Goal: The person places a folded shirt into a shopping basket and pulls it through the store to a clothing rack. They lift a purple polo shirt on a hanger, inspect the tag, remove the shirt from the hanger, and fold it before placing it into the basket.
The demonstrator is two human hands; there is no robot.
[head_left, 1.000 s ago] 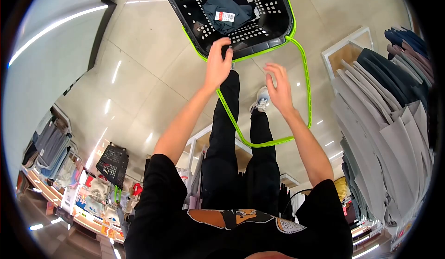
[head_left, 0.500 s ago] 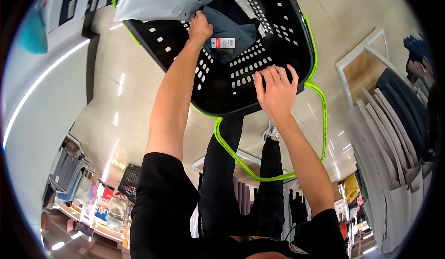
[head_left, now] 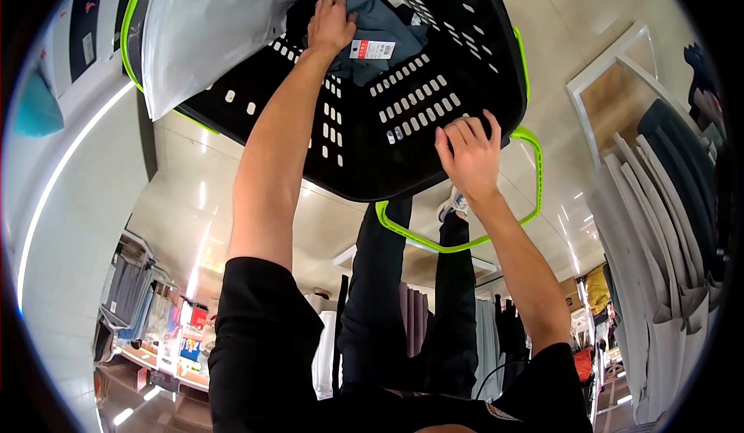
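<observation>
A black perforated shopping basket with a lime-green rim and handle fills the upper middle of the head view. My left hand reaches into it and lies on a folded dark grey garment with a red and white tag. Whether the fingers grip the garment is unclear. My right hand presses flat on the basket's near wall, fingers spread. A large pale plastic-wrapped package lies in the basket's left part.
A rack of folded grey and dark garments stands at the right. A shelf with packaged goods runs along the upper left. More shelves and a hanging basket show in the mirrored floor at the lower left.
The basket has come nearer and fills more of the view. My left hand went from the basket's rim down onto the grey garment. My right hand moved from open air onto the basket wall.
</observation>
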